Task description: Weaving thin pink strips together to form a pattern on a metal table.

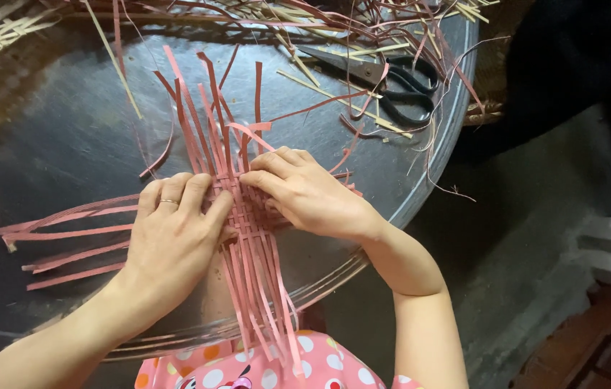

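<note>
Near-pointing pink strips (262,302) are running near-far; both hands pressing flat on weave (237,209): left hand (172,234), right hand (305,191), gripping nothing.

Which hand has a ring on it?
The left hand: a thin ring sits on one finger. The right hand shows none. Both press on the pink woven strips.

Your single head camera looked steeply down from above your chest, close over the round dark tray (46,137), facing away from your body; no second view existed to share any scene.
</note>
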